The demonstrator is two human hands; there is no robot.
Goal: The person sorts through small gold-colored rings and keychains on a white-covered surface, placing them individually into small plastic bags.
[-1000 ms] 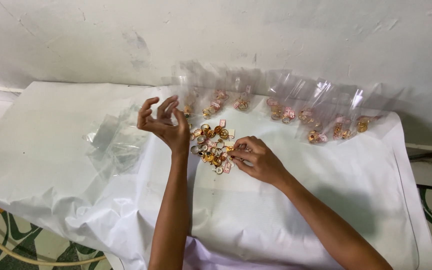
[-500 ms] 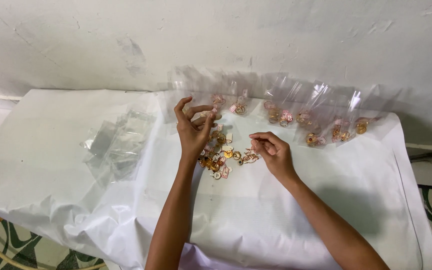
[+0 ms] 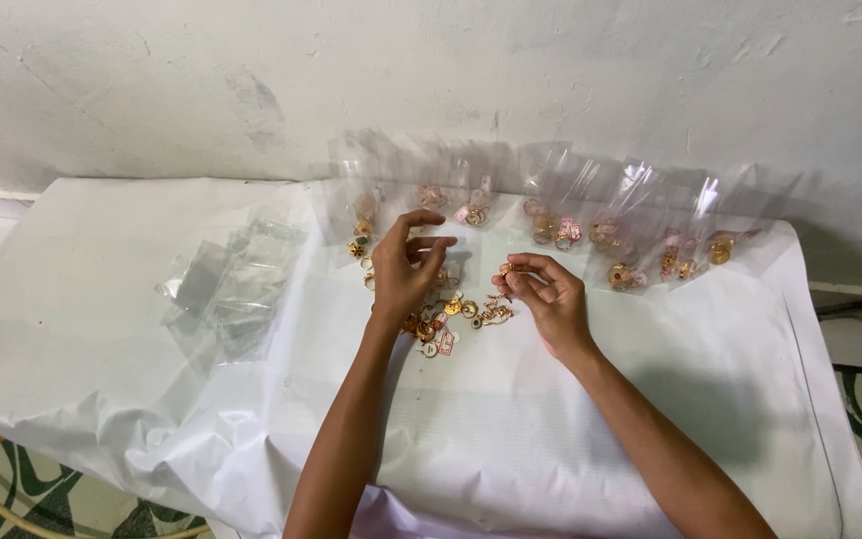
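Head view: we see the right hand pinching a small gold ring between thumb and fingertips, raised just above the loose pile of gold rings on the white sheet. The left hand hovers just left of that pinch with fingers spread and curled, holding nothing that we can make out. Beyond both hands, against the wall, a row of clear bags holds more rings; a stack of empty clear bags lies well left of the left hand.
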